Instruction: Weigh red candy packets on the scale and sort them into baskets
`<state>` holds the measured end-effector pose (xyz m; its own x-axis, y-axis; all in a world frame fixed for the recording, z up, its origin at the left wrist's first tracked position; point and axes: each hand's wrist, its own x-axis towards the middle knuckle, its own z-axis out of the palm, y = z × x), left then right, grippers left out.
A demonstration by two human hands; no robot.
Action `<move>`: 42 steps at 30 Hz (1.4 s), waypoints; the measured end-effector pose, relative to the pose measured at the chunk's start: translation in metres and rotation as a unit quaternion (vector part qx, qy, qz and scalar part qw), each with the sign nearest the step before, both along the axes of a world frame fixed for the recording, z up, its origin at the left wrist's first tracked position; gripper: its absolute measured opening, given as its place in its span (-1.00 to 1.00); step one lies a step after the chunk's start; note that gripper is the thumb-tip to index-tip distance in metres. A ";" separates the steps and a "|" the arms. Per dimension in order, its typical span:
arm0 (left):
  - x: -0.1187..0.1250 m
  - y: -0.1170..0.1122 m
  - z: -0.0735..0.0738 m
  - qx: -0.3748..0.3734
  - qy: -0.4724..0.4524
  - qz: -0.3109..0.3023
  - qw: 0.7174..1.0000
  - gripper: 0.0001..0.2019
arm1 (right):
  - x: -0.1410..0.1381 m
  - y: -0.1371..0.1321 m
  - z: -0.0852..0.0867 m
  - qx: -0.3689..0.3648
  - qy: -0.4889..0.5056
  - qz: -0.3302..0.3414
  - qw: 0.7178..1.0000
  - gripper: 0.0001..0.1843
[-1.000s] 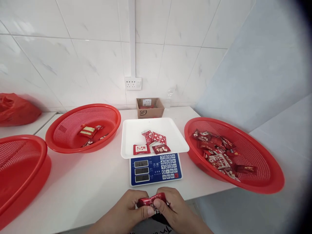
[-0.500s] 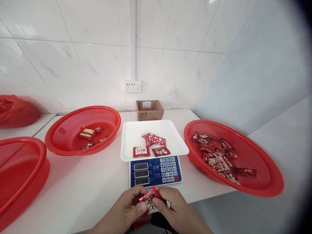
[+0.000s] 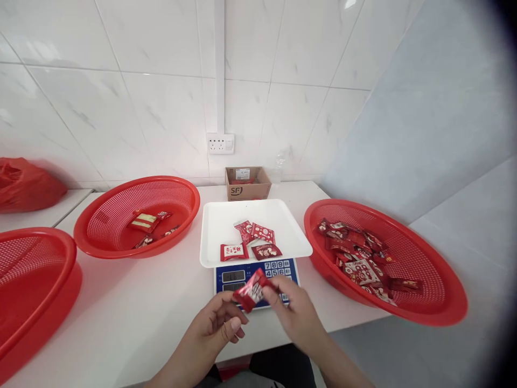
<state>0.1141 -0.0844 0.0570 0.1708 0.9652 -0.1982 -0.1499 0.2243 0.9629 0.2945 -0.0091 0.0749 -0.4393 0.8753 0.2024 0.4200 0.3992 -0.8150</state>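
A small red wrapped snack packet (image 3: 253,291) with white lettering is pinched between the thumb and fingers of my right hand (image 3: 293,307), above the front of the blue digital scale (image 3: 258,269). My left hand (image 3: 218,328) is just below and left of the packet, fingers loosely curled and apart, with nothing in them. On the scale's white tray (image 3: 214,221) lie several red packets: a patterned one (image 3: 263,233), a red and white one (image 3: 234,251) and a dark red one (image 3: 266,251) among them.
A red basket (image 3: 440,291) full of packets stands right of the scale. To the left are a red basket (image 3: 97,237) with a few packets and another red basket (image 3: 36,318). Behind are a cardboard box (image 3: 254,191) and, far left, a red plastic bag (image 3: 28,186).
My right hand has lifted the packet up and forward over the scale's keypad. My left hand has let go of it and its fingers have come apart.
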 end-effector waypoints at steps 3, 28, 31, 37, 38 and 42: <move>-0.003 0.000 0.002 -0.011 0.019 0.024 0.999 -0.67 | -0.001 0.033 0.011 0.053 0.019 -0.075 0.996 -0.69; -0.007 -0.001 0.003 -0.045 0.038 0.003 0.998 -0.66 | -0.003 0.064 0.008 0.203 -0.205 -0.059 0.956 -0.81; -0.008 -0.002 0.002 -0.042 0.042 0.003 0.998 -0.67 | -0.012 0.065 0.008 0.218 -0.226 -0.035 0.949 -0.68; -0.010 -0.005 0.001 -0.031 0.048 -0.009 0.998 -0.67 | -0.030 0.064 0.010 0.187 -0.286 0.009 0.940 -0.58; -0.010 -0.005 0.001 -0.032 0.049 -0.009 0.998 -0.67 | -0.033 0.064 0.010 0.193 -0.287 0.004 0.938 -0.56; -0.008 -0.004 0.001 -0.034 0.052 -0.013 0.998 -0.66 | -0.046 0.069 0.010 0.211 -0.300 0.015 0.930 -0.44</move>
<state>0.1062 -0.0885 0.0582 0.1715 0.9445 -0.2804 -0.0437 0.2916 0.9555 0.2481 0.0601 0.0849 -0.6065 0.7595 0.2353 0.7328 0.6487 -0.2051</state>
